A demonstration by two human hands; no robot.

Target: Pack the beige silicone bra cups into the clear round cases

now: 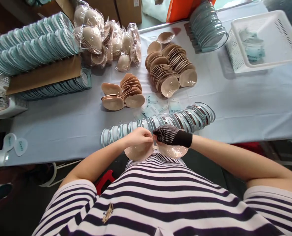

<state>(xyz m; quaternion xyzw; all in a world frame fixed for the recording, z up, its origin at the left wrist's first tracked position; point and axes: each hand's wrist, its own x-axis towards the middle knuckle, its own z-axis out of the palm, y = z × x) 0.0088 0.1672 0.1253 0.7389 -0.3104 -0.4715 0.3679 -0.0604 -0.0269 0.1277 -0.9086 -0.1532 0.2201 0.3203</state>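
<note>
My left hand [139, 136] is bare and pinches the top of a beige cup-shaped pad [138, 152] held close to my striped shirt. My right hand [169, 134], in a black dotted glove, grips a second beige pad [173, 151] beside it. The two hands meet at the middle, where the pads touch. Just beyond them a long row of packed round blue-rimmed packs [160, 123] lies along the near edge of the table [246, 108].
Stacks of loose beige pads [170, 70] and a smaller pile [123, 93] sit mid-table. Bagged pads [104, 39] lie at the back, blue packs [30, 42] at the left, and a white basket [266, 39] at the right. Small labels [160, 105] lie between the piles.
</note>
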